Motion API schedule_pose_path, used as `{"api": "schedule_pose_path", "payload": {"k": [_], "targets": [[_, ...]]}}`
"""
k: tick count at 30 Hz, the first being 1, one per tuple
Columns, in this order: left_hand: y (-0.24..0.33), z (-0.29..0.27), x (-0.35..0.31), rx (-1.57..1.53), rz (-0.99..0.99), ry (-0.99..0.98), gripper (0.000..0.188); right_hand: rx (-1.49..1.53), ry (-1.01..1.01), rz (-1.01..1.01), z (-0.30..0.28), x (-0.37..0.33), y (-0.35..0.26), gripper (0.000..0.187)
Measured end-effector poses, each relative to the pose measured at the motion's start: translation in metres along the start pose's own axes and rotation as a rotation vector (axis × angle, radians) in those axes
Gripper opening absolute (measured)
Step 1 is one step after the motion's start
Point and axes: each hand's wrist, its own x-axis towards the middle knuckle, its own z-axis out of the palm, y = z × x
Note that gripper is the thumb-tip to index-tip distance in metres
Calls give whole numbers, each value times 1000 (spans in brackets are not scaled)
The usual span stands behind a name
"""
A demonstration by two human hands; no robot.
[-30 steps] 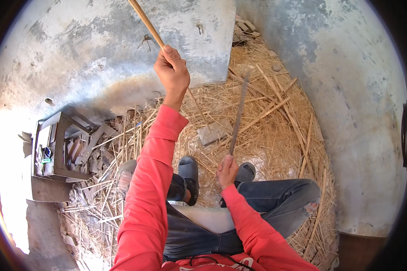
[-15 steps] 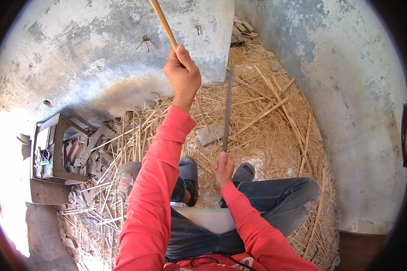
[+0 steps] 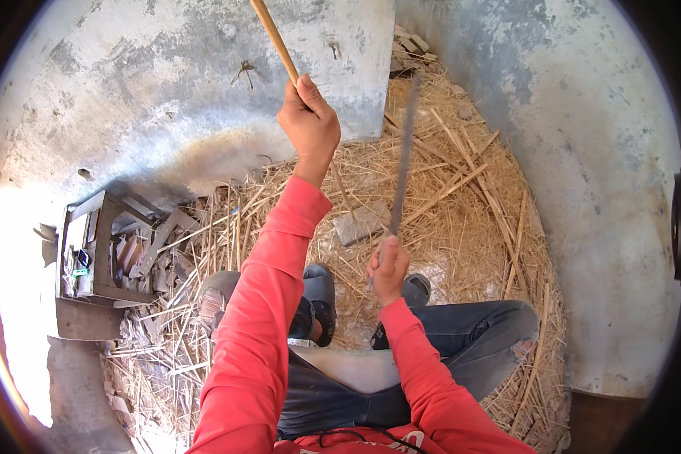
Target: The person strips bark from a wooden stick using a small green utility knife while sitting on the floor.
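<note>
Head view: we logged our left hand (image 3: 309,121) clenched on a cane stalk (image 3: 274,39), raised higher than a second before, axis slanting up-left. Our right hand (image 3: 388,266) gripped a long dark blade (image 3: 402,163), swung from leaning right to near upright, tip away from us, over the straw (image 3: 461,197); mid-stroke, we judged.

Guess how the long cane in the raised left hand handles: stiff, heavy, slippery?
The cane is probably stiff: it stays straight above the left hand, though its top runs out of view. Likely light, since one hand lifts it. Its smooth tan surface might slip in a loose grip.
</note>
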Motion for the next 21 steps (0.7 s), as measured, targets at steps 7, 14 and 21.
{"api": "schedule_pose_path", "payload": {"k": [7, 14, 21], "targets": [[9, 15, -6, 32, 29, -23, 43, -178, 154, 386, -49, -24, 109, 61], [2, 7, 0, 74, 9, -10, 40, -41, 102, 130, -25, 9, -10, 60], [14, 24, -6, 37, -5, -85, 43, -574, 210, -412, -64, -7, 130, 59]]}}
